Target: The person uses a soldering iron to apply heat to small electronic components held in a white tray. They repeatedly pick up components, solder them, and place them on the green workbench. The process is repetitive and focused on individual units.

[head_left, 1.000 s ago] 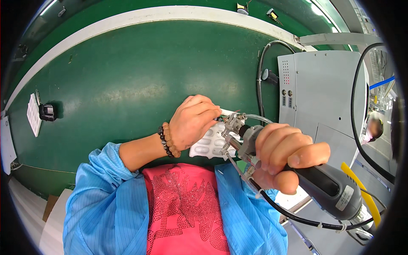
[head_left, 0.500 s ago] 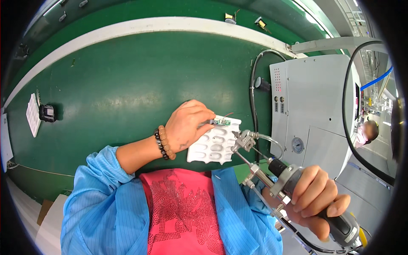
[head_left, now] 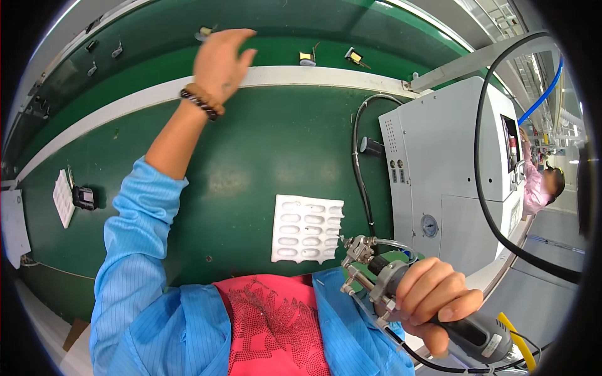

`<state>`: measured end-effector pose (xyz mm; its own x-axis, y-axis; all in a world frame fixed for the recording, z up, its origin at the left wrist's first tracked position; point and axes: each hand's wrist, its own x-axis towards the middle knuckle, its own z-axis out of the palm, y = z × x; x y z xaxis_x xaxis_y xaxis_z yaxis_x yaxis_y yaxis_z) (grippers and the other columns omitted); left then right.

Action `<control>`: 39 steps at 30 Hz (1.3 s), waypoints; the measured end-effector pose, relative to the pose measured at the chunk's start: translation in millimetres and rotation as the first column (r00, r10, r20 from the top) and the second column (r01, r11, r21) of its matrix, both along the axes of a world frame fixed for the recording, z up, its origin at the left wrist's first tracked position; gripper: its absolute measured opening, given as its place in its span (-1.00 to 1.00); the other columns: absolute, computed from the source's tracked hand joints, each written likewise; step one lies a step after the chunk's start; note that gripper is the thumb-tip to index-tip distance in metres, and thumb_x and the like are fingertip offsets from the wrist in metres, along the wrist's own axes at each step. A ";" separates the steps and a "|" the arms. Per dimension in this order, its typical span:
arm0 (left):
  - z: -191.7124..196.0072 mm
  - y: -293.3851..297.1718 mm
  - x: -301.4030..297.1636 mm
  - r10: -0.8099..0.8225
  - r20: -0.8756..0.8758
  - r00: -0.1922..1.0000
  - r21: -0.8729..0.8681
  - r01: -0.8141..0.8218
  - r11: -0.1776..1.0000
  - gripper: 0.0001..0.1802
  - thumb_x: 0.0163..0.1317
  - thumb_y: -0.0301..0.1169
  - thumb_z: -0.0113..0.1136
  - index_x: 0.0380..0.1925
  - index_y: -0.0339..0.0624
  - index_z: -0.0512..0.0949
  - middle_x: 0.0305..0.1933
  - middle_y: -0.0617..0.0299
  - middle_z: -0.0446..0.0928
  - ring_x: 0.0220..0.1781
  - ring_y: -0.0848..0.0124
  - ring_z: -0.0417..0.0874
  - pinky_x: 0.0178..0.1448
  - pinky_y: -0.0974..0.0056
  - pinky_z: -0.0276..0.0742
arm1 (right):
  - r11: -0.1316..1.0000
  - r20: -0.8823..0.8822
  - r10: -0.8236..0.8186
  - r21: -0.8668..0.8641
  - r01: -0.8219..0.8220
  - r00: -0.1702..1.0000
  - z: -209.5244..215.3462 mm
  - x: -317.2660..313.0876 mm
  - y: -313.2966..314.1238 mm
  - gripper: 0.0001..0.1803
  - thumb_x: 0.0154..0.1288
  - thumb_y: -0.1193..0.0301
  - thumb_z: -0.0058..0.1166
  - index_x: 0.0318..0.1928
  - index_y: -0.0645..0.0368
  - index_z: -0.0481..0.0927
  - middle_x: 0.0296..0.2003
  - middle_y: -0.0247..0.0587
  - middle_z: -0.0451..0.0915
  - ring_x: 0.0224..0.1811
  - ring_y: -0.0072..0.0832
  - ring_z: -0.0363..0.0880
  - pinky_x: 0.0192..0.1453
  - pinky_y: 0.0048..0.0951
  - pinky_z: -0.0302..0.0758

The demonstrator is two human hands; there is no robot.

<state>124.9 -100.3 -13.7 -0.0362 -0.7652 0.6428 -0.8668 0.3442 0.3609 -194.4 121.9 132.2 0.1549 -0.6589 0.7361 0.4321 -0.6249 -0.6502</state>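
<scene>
My left hand (head_left: 221, 66) reaches over the far green strip, its thumb and fingers apart and nothing visible between them. Just beyond it lies a small dark part with a yellow piece (head_left: 204, 32), partly hidden by the hand. My right hand (head_left: 436, 297) is wrapped around the black grip of an electric screwdriver (head_left: 473, 335). Metal fittings and a clear tube are fixed to the tool's front, and its metal tip end (head_left: 359, 249) points up and left, close to a tray. That white tray (head_left: 307, 229) with oval pockets rests on the green table in front of me.
Two more small parts with yellow pieces (head_left: 307, 59) (head_left: 355, 57) lie on the far strip, behind a white rail (head_left: 295, 76). A grey machine (head_left: 451, 150) with black cables stands right. Another white tray (head_left: 63, 198) and a black part (head_left: 84, 198) lie left. A person (head_left: 538, 188) is at far right.
My left hand has left the white tray and swung up and left to the far strip. The small green circuit board is gone from the tray. My right hand keeps holding the screwdriver.
</scene>
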 end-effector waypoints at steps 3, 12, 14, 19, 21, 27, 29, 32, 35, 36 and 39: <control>-6.0 -29.1 -50.5 -0.348 0.114 0.930 0.153 0.330 0.931 -0.57 0.19 -0.48 0.22 0.11 -0.06 0.55 0.19 0.03 0.48 0.24 0.05 0.44 0.36 0.08 0.39 | 1.000 -0.015 -0.025 -0.013 0.025 1.000 -2.1 -0.2 -3.0 -0.55 0.28 0.17 0.34 -0.25 0.15 0.33 -0.63 -0.36 0.44 -0.70 -0.62 0.45 -0.63 -0.62 0.47; -41.3 -72.8 -79.2 -0.318 0.150 0.936 0.467 0.216 0.857 -0.75 0.25 -0.32 0.23 -0.06 0.00 0.59 -0.15 0.03 0.54 -0.07 0.01 0.59 0.10 0.06 0.52 | 0.996 -0.020 -0.090 -0.009 0.090 0.996 -2.4 -1.7 1.3 -0.58 0.28 0.22 0.34 -0.26 0.15 0.32 -0.62 -0.35 0.44 -0.72 -0.60 0.43 -0.66 -0.60 0.46; -37.6 -60.7 -71.0 -0.277 0.000 0.961 0.377 0.256 0.890 -0.79 0.24 -0.38 0.24 -0.12 -0.05 0.56 -0.16 0.03 0.54 -0.10 0.03 0.60 0.05 0.05 0.53 | 0.997 -0.022 -0.076 -0.012 0.076 0.997 -2.1 -3.1 2.0 -0.58 0.28 0.22 0.34 -0.26 0.15 0.32 -0.62 -0.34 0.44 -0.72 -0.60 0.42 -0.66 -0.60 0.45; -0.5 16.9 -69.4 -0.342 -0.341 0.876 0.202 0.423 0.883 -0.81 0.24 -0.55 0.22 -0.16 -0.15 0.49 -0.17 0.04 0.53 -0.11 0.12 0.64 -0.05 0.14 0.57 | 0.999 -0.029 -0.042 -0.020 0.041 0.999 -3.4 -2.7 1.2 -0.57 0.29 0.19 0.34 -0.24 0.16 0.33 -0.60 -0.35 0.45 -0.70 -0.61 0.43 -0.64 -0.61 0.46; 15.4 72.7 -82.1 -0.375 -0.428 0.822 0.238 0.503 0.831 -0.80 0.25 -0.57 0.21 -0.13 -0.21 0.49 -0.16 0.03 0.55 -0.12 0.14 0.68 -0.06 0.19 0.58 | 0.999 -0.047 -0.045 -0.027 0.043 0.998 -0.5 -1.7 1.2 -0.56 0.28 0.19 0.34 -0.23 0.16 0.33 -0.60 -0.36 0.45 -0.69 -0.61 0.43 -0.63 -0.62 0.45; -0.3 195.9 -102.1 -0.490 -0.546 0.679 0.264 0.695 0.669 -0.76 0.17 -0.59 0.29 -0.13 -0.27 0.59 -0.07 -0.01 0.64 -0.06 0.07 0.70 0.02 0.15 0.65 | 1.000 -0.048 0.013 -0.025 -0.014 0.999 -3.9 0.9 -2.9 -0.53 0.28 0.11 0.33 -0.22 0.13 0.34 -0.59 -0.38 0.47 -0.66 -0.62 0.45 -0.60 -0.62 0.47; -7.7 212.8 -106.6 -0.463 -0.582 0.668 0.278 0.699 0.659 -0.77 0.14 -0.60 0.32 -0.17 -0.26 0.62 -0.05 0.03 0.64 -0.01 0.10 0.70 0.04 0.18 0.66 | 0.999 -0.049 0.042 -0.024 -0.043 0.998 -5.6 2.3 -5.7 -0.53 0.28 0.11 0.33 -0.22 0.13 0.33 -0.59 -0.38 0.47 -0.66 -0.61 0.45 -0.59 -0.62 0.47; -21.8 219.3 -113.4 -0.480 -0.527 0.701 0.212 0.656 0.724 -0.72 0.07 -0.60 0.37 -0.16 -0.25 0.64 -0.06 0.05 0.65 0.01 0.12 0.68 0.06 0.18 0.64 | 0.997 -0.085 0.067 -0.040 -0.071 0.994 -8.0 2.9 -11.2 -0.52 0.28 0.09 0.32 -0.21 0.13 0.32 -0.58 -0.37 0.47 -0.66 -0.61 0.45 -0.59 -0.61 0.47; -15.5 219.2 -110.9 -0.443 -0.416 0.794 0.218 0.560 0.799 -0.68 0.03 -0.58 0.40 -0.16 -0.26 0.64 -0.10 0.07 0.66 0.02 0.12 0.66 0.09 0.15 0.61 | 0.996 -0.050 0.087 0.007 -0.087 0.995 -10.6 7.9 -15.4 -0.49 0.18 0.16 0.42 -0.23 0.19 0.35 -0.57 -0.33 0.44 -0.69 -0.50 0.46 -0.61 -0.49 0.43; -17.3 218.7 -110.2 -0.418 -0.434 0.798 0.234 0.548 0.803 -0.67 0.02 -0.58 0.41 -0.15 -0.26 0.64 -0.11 0.08 0.67 0.03 0.12 0.66 0.10 0.14 0.61 | 0.996 -0.051 0.094 0.007 -0.093 0.994 -11.5 10.4 -19.0 -0.49 0.18 0.16 0.42 -0.23 0.20 0.35 -0.58 -0.32 0.43 -0.70 -0.49 0.45 -0.62 -0.48 0.43; -27.9 215.3 -107.9 -0.383 -0.479 0.790 0.259 0.544 0.798 -0.64 -0.02 -0.56 0.44 -0.14 -0.27 0.64 -0.12 0.09 0.67 0.05 0.11 0.65 0.11 0.13 0.59 | 0.999 -0.036 0.051 0.015 -0.051 0.998 -17.3 20.0 -23.7 -0.49 0.18 0.16 0.42 -0.23 0.20 0.35 -0.58 -0.32 0.43 -0.72 -0.49 0.44 -0.64 -0.47 0.42</control>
